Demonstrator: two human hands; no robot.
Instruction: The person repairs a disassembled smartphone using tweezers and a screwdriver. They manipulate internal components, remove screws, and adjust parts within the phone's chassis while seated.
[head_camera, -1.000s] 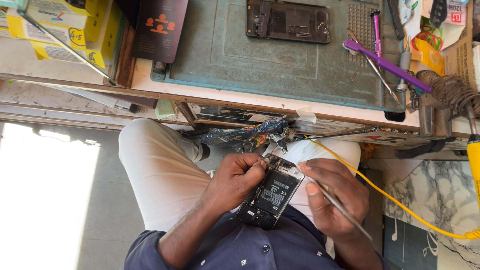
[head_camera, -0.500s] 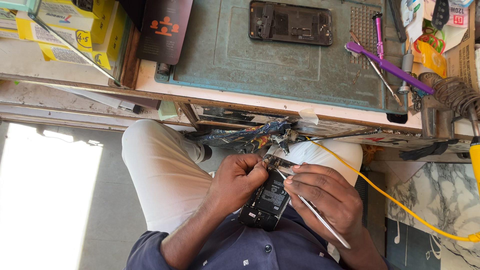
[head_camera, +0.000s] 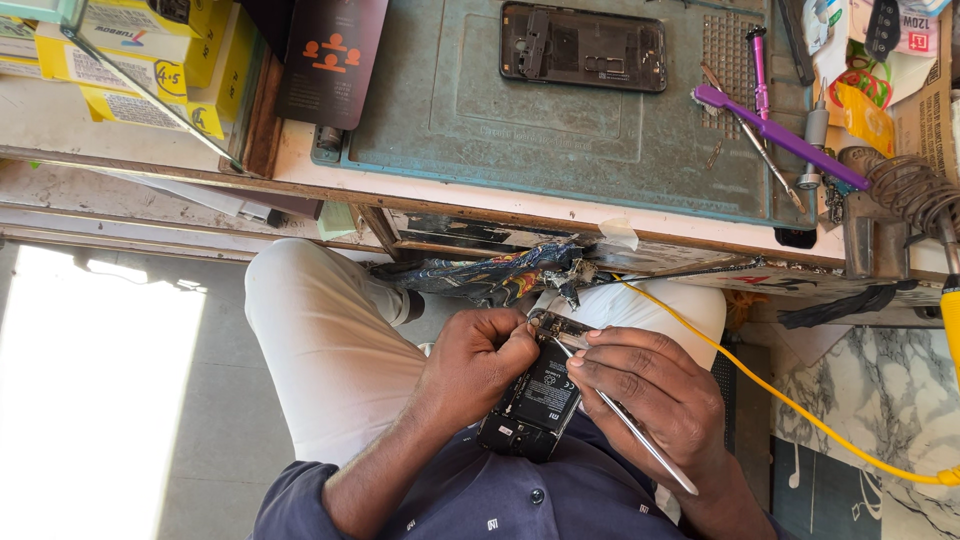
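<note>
Wooden workbench (head_camera: 500, 205) with green rubber work mat (head_camera: 520, 110); on mat, separate black phone frame (head_camera: 583, 46), purple-handled brush (head_camera: 780, 138), small screwdrivers just beside. Yellow cable (head_camera: 780, 400) runs from bench edge down to right.

Opened black smartphone, back cover off (head_camera: 535, 400), held over lap below bench edge. Left hand (head_camera: 478, 365) closed around phone's upper edge. Right hand (head_camera: 660, 400) pinches thin metal tweezers (head_camera: 625, 425), tip at top of board.

Judgement: disassembly under way; cover removed, internals still seated.

green work mat (head_camera: 520, 120) | phone frame (head_camera: 583, 46) | purple toothbrush (head_camera: 780, 137) | yellow cable (head_camera: 790, 405) | yellow boxes (head_camera: 130, 70)
</note>
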